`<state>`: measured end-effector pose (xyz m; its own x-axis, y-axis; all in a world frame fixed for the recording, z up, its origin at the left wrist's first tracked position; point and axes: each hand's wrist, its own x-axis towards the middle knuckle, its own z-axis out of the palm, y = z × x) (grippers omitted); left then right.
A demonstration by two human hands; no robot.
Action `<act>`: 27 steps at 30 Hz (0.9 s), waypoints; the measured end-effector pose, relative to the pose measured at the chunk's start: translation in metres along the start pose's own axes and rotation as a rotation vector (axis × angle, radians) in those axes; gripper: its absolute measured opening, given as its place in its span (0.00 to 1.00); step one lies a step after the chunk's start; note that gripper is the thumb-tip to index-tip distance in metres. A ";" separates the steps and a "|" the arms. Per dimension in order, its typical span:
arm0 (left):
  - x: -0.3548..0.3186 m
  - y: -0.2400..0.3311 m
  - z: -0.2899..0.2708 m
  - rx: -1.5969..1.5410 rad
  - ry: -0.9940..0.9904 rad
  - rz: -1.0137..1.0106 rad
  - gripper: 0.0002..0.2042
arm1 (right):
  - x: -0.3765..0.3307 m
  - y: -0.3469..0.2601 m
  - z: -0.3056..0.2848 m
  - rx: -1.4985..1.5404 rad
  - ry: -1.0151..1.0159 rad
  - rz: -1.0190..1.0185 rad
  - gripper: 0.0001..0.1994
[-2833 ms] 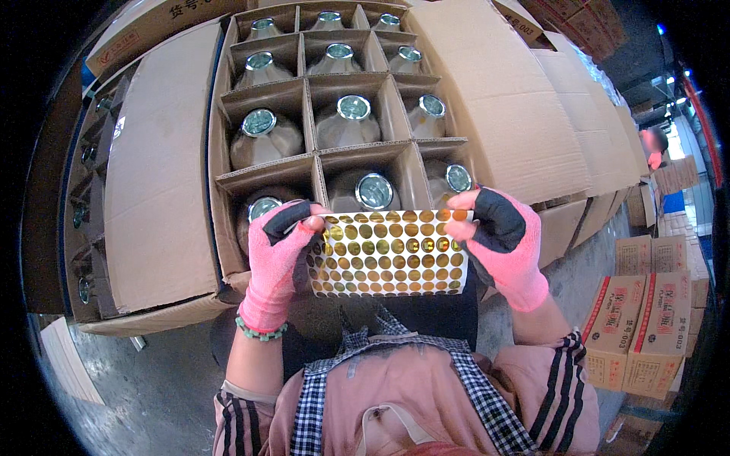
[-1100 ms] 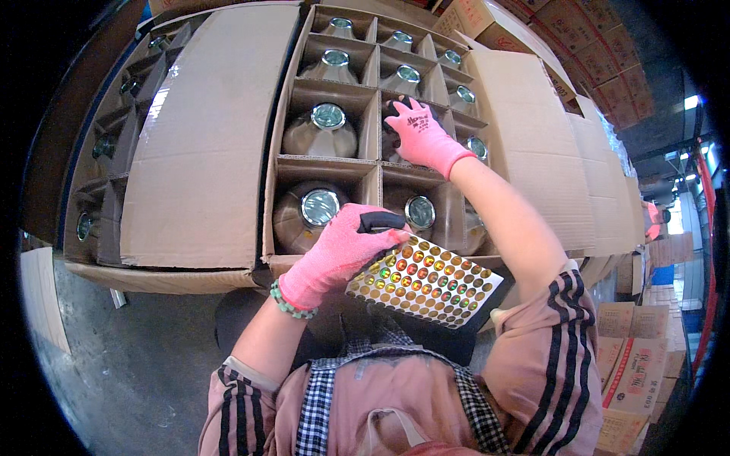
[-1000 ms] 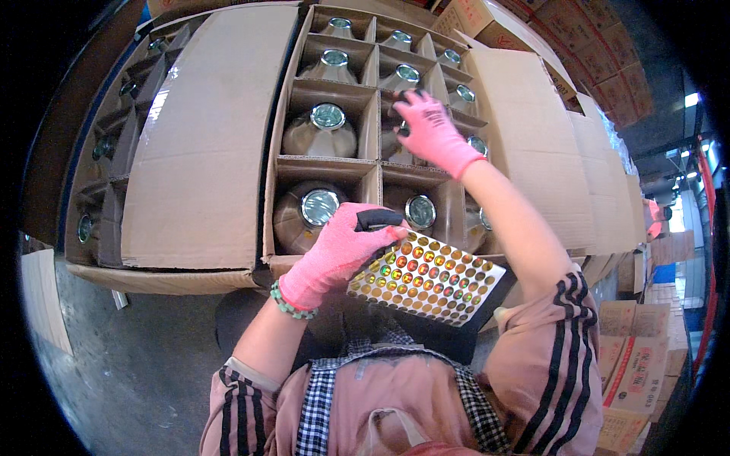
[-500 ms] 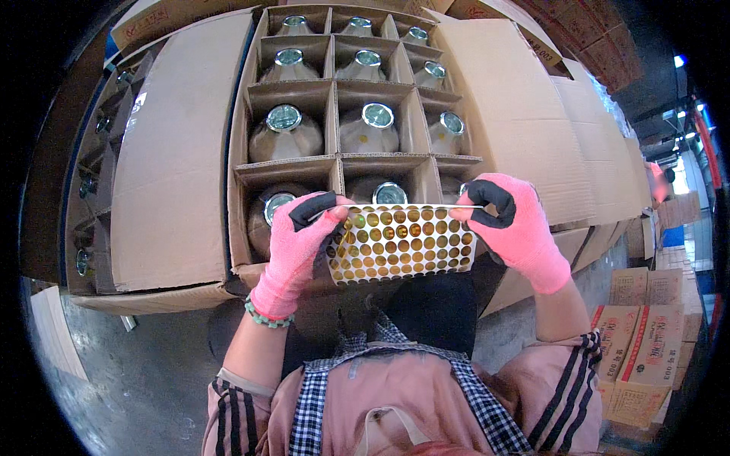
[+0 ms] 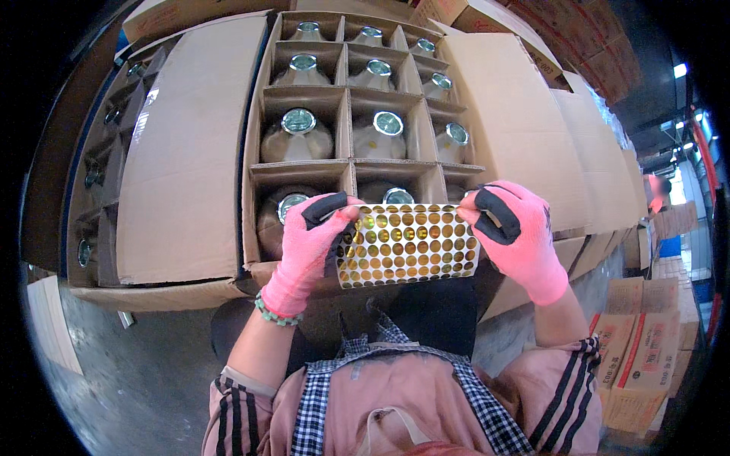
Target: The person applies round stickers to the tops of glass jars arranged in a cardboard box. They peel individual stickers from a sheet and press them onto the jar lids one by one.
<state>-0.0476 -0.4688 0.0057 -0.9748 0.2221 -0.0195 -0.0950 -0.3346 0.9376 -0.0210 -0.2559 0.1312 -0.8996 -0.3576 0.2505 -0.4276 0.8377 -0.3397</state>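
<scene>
Between my hands hangs a white sheet of round gold stickers (image 5: pixel 411 247), its top edge pinched at both corners. My left hand (image 5: pixel 313 235), in a pink glove with black finger patches, grips the left corner. On the right corner my right hand (image 5: pixel 517 239), gloved alike, closes thumb against fingers. Just beyond the sheet stands an open cardboard box (image 5: pixel 256 220) with dividers, one glass bottle (image 5: pixel 300 137) to a cell, silvery rims facing up. The sheet and my hands partly hide the nearest row of bottles.
A second divided box with bottles (image 5: pixel 85 251) stands at the left, a cardboard flap (image 5: pixel 186 159) beside it. Another wide flap (image 5: pixel 517 137) spreads right. Stacked cartons (image 5: pixel 635 349) are on the floor at the lower right. Part of another person (image 5: pixel 655 194) shows at far right.
The boxes and bottles have shifted slightly right in view. The sticker sheet tilts a little more toward me, showing its rows more fully. Both hands keep their hold.
</scene>
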 end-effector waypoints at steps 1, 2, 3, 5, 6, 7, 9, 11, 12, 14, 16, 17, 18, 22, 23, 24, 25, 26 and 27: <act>0.000 0.001 0.000 0.002 -0.001 -0.003 0.09 | 0.001 -0.001 -0.001 -0.041 0.011 -0.047 0.09; 0.000 0.001 0.000 0.004 -0.001 -0.006 0.09 | 0.001 -0.001 -0.001 -0.082 0.023 -0.095 0.10; 0.001 -0.001 -0.001 -0.027 -0.005 -0.009 0.09 | 0.002 -0.002 -0.001 -0.122 0.035 -0.143 0.11; 0.002 -0.003 -0.001 -0.054 -0.014 -0.005 0.09 | 0.003 -0.003 -0.003 -0.210 0.038 -0.232 0.13; 0.002 -0.004 -0.001 -0.070 -0.020 -0.003 0.09 | 0.003 -0.004 -0.004 -0.255 0.039 -0.275 0.14; 0.003 -0.005 -0.002 -0.080 -0.022 -0.012 0.09 | 0.003 -0.006 -0.005 -0.246 0.038 -0.275 0.14; 0.002 -0.005 -0.003 -0.084 0.003 -0.013 0.09 | 0.007 -0.007 -0.004 -0.170 0.010 -0.216 0.12; 0.001 -0.004 -0.005 -0.047 0.039 -0.001 0.09 | 0.013 -0.009 -0.003 0.121 -0.016 -0.069 0.09; 0.001 -0.004 -0.005 -0.008 0.062 0.010 0.09 | 0.018 -0.014 -0.004 0.372 -0.033 0.055 0.08; 0.001 -0.003 0.001 -0.042 0.029 -0.118 0.10 | 0.043 -0.022 -0.018 0.286 -0.087 -0.082 0.04; 0.000 -0.005 0.002 0.089 -0.091 -0.007 0.10 | 0.076 -0.028 0.000 0.376 -0.102 -0.126 0.04; -0.003 -0.003 -0.003 0.154 -0.101 -0.037 0.10 | 0.099 -0.027 0.022 0.347 -0.170 -0.205 0.05; -0.002 0.000 -0.001 0.204 -0.145 -0.058 0.10 | 0.118 -0.022 0.039 0.286 -0.223 -0.266 0.05; 0.001 -0.002 0.000 0.178 -0.230 -0.029 0.11 | 0.180 0.000 0.131 -0.066 -0.365 -0.374 0.09; 0.001 0.001 -0.001 0.251 -0.245 0.023 0.12 | 0.189 -0.002 0.150 -0.154 -0.426 -0.348 0.08; 0.001 -0.001 -0.002 0.236 -0.248 0.060 0.10 | 0.193 -0.008 0.161 -0.247 -0.488 -0.319 0.07; 0.001 0.001 -0.002 0.219 -0.259 0.036 0.10 | 0.196 -0.010 0.167 -0.276 -0.562 -0.332 0.08; 0.000 0.004 -0.002 0.198 -0.273 0.011 0.10 | 0.197 -0.010 0.174 -0.306 -0.542 -0.333 0.09; 0.000 0.005 -0.001 0.190 -0.276 0.010 0.10 | 0.196 -0.010 0.182 -0.336 -0.520 -0.331 0.10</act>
<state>-0.0488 -0.4715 0.0095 -0.8818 0.4678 0.0601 -0.0212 -0.1666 0.9858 -0.2096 -0.4092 0.0186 -0.6879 -0.6969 -0.2026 -0.7116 0.7026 -0.0007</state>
